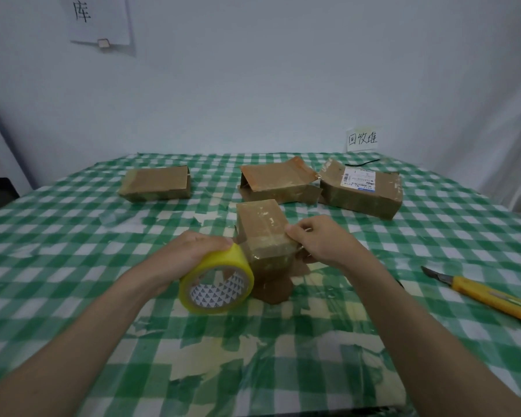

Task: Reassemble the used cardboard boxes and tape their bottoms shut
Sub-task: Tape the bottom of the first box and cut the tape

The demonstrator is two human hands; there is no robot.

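A small brown cardboard box (260, 224) stands in the middle of the table, its flaps spread on the cloth below. My left hand (190, 251) grips a yellow roll of tape (217, 281) pressed against the box's left side. A strip of clear tape runs from the roll across the box's near edge. My right hand (319, 239) pinches the box's right edge where the tape ends.
Three more cardboard boxes lie further back: a flat one (155, 183) at the left, an open one (278, 179) in the centre, a labelled one (361, 188) at the right. A yellow utility knife (487, 296), blade out, lies at the right. The green checked tablecloth (73, 236) has torn patches.
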